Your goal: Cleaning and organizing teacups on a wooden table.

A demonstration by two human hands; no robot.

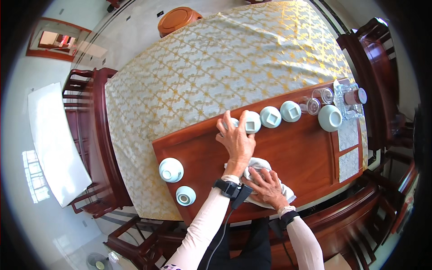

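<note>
My left hand (237, 140) reaches to the board's far edge, its fingers spread around a small pale celadon cup (232, 123) that they partly hide. Close against its index finger and thumb is another upturned cup (252, 126) with a square foot. Two more such cups, a middle one (270, 117) and a right one (290, 111), continue the row. Bunched on the board near me lies a white cloth (287, 193); my right hand (266, 187) presses down on it, fingers bent into its folds. Everything rests on a reddish-brown wooden tea board (297, 155).
Farther right are an upturned bowl (330, 118), two clear glasses (312, 106) and a clear plastic tray (347, 109) with a lidded jar (356, 96). A bowl (171, 169) and small cup (185, 195) stand at left. A patterned tablecloth (202, 74) stretches beyond; wooden chairs (125, 243) surround the table.
</note>
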